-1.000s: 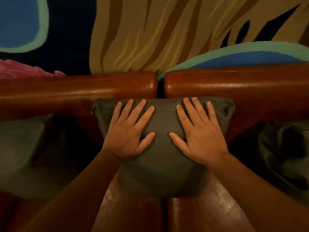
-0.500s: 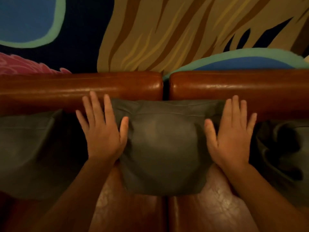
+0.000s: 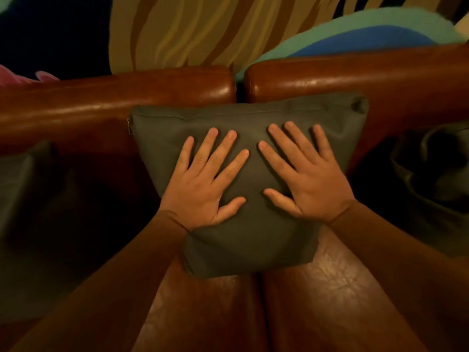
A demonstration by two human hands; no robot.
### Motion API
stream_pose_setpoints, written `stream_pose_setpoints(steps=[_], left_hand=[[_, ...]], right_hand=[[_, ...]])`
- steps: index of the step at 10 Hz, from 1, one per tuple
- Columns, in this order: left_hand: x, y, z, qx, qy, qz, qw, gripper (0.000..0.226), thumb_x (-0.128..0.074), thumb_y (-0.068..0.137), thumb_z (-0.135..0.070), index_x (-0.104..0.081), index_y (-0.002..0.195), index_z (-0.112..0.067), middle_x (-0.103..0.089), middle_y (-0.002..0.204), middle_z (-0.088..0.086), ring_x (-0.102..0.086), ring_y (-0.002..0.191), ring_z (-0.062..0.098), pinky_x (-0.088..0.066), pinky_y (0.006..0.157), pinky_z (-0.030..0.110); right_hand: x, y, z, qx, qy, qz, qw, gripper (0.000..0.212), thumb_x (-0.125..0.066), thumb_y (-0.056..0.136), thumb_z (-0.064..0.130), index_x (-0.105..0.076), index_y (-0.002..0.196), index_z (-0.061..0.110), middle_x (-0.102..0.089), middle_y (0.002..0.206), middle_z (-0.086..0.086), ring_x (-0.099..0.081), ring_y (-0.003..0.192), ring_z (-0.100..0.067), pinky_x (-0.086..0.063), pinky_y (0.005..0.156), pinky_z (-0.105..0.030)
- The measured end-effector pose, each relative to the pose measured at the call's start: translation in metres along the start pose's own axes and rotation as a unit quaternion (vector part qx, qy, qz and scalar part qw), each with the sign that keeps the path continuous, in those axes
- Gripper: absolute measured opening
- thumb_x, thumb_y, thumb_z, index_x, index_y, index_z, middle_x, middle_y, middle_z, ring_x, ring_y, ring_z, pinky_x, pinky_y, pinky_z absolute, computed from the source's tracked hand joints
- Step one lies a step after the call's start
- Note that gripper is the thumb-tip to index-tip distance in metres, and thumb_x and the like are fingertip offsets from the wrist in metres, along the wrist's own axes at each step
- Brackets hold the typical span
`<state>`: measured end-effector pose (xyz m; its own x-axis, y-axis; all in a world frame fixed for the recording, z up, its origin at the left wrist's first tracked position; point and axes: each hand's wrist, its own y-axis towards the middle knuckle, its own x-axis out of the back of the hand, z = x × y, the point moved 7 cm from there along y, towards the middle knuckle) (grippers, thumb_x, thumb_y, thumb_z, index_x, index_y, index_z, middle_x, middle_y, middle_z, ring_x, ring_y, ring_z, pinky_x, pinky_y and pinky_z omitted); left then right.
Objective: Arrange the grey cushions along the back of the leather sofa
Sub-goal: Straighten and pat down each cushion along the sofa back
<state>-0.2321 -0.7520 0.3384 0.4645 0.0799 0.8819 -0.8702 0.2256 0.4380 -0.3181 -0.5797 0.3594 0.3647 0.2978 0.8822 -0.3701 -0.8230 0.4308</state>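
Grey woven fabric on the middle cushion (image 3: 250,240), matte, soft, puffed at the bottom and tapering wider toward a straight seamed top edge; small metal zip pull (image 3: 130,125) showing at its upper left corner. It is standing propped against the sofa back (image 3: 119,105), centred over the gap between the two back sections, its base sitting on the seat (image 3: 208,313). Sofa leather is reddish brown, glossy, creased and cracked on the seat, with rounded padded back rolls catching highlights.

Left hand (image 3: 203,191) is lying flat on the cushion front, fingers (image 3: 217,158) straight and fanned apart, thumb out to the side, palm pressing into the fabric. Right hand (image 3: 307,184) is doing the same just beside it, fingers (image 3: 291,153) splayed and straight, thumb angled toward the other thumb; nothing is being gripped by either. The fabric is dimpling slightly under both palms.

Second grey cushion (image 3: 17,189) is sitting at far left in shadow, shape hard to tell. Third one (image 3: 436,174) at far right is looking crumpled and folded. Painted wall (image 3: 193,29) behind shows tan stripes, blue and teal shapes.
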Motion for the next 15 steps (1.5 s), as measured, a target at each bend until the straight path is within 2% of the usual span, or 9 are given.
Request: stream_pose_setpoints(steps=[3,5,7,8,9,10,11,13,15], left_hand=[[0.012,-0.006,0.020,0.056,0.014,0.027,0.998,0.088,-0.034,0.094,-0.076,-0.019,0.167,-0.027,-0.009,0.176,0.012,-0.004,0.162,0.036,-0.002,0.123,0.066],[0.021,-0.018,0.078,0.053,0.051,0.093,0.993,0.091,-0.030,0.094,-0.073,-0.025,0.166,-0.017,-0.010,0.176,0.012,-0.008,0.161,0.042,-0.009,0.123,0.072],[0.033,0.012,0.121,0.296,-0.075,0.092,0.948,0.083,-0.034,0.094,-0.059,-0.034,0.157,-0.006,-0.027,0.159,0.030,-0.017,0.159,0.041,-0.006,0.129,0.044],[0.038,0.062,0.088,0.374,-0.170,0.041,0.911,0.084,-0.035,0.096,-0.060,-0.021,0.163,-0.011,-0.032,0.162,0.027,-0.032,0.151,0.045,-0.023,0.126,0.059],[0.073,0.114,0.025,0.293,-0.057,-0.001,0.954,0.076,-0.037,0.097,-0.058,-0.027,0.160,-0.018,-0.021,0.170,0.018,-0.015,0.159,0.039,-0.013,0.125,0.068],[0.092,0.169,-0.111,0.112,-0.097,-0.035,0.988,0.058,-0.048,0.097,-0.041,-0.050,0.148,-0.015,-0.036,0.164,0.016,-0.023,0.158,0.036,-0.011,0.126,0.064],[0.071,0.191,-0.218,0.043,-0.182,-0.035,0.982,0.039,-0.056,0.092,-0.021,-0.068,0.128,-0.010,-0.060,0.145,0.017,-0.051,0.139,0.039,-0.032,0.118,0.063],[-0.020,0.223,-0.305,0.276,-0.411,0.198,0.846,0.060,-0.037,0.109,-0.047,-0.026,0.164,-0.027,-0.015,0.174,-0.006,-0.011,0.160,0.013,-0.017,0.131,0.039],[-0.053,0.241,-0.355,0.304,-0.401,0.213,0.838,0.082,-0.008,0.096,-0.073,0.008,0.165,-0.032,0.018,0.167,-0.023,0.017,0.155,-0.003,0.002,0.128,0.026]], right_hand=[[0.022,-0.051,-0.062,-0.124,-0.082,0.120,0.982,0.085,-0.029,0.104,0.070,-0.020,0.167,0.013,-0.018,0.175,-0.016,-0.015,0.162,-0.034,-0.010,0.129,-0.059],[0.062,-0.073,-0.090,-0.107,-0.122,0.201,0.966,0.077,-0.046,0.101,0.048,-0.024,0.166,0.012,-0.020,0.174,-0.014,-0.017,0.161,-0.038,-0.015,0.128,-0.060],[0.100,-0.107,-0.156,-0.170,-0.147,0.236,0.945,0.077,-0.049,0.099,0.045,-0.028,0.165,0.009,-0.020,0.174,-0.017,-0.015,0.161,-0.038,-0.011,0.128,-0.064],[0.111,-0.128,-0.199,-0.203,-0.150,0.244,0.936,0.075,-0.043,0.097,0.048,-0.036,0.161,0.009,-0.029,0.170,-0.019,-0.022,0.160,-0.039,-0.012,0.127,-0.064],[0.111,-0.146,-0.234,-0.225,-0.137,0.271,0.926,0.074,-0.033,0.101,0.054,-0.035,0.162,0.012,-0.030,0.170,-0.018,-0.021,0.160,-0.038,-0.012,0.128,-0.063],[0.097,-0.158,-0.258,-0.215,-0.112,0.294,0.925,0.075,-0.025,0.103,0.060,-0.034,0.163,0.016,-0.028,0.171,-0.015,-0.020,0.161,-0.036,-0.012,0.128,-0.062],[0.079,-0.171,-0.277,-0.183,-0.081,0.313,0.928,0.079,-0.014,0.102,0.067,-0.029,0.165,0.022,-0.024,0.173,-0.013,-0.015,0.162,-0.035,-0.010,0.129,-0.061],[0.057,-0.201,-0.302,-0.170,0.028,0.288,0.942,0.080,-0.005,0.101,0.074,-0.009,0.168,0.032,-0.009,0.177,-0.009,-0.008,0.163,-0.034,-0.010,0.130,-0.057],[0.047,-0.216,-0.310,-0.172,0.086,0.244,0.951,0.074,-0.008,0.104,0.069,-0.012,0.168,0.031,-0.006,0.177,-0.007,-0.003,0.163,-0.031,-0.009,0.130,-0.058]])
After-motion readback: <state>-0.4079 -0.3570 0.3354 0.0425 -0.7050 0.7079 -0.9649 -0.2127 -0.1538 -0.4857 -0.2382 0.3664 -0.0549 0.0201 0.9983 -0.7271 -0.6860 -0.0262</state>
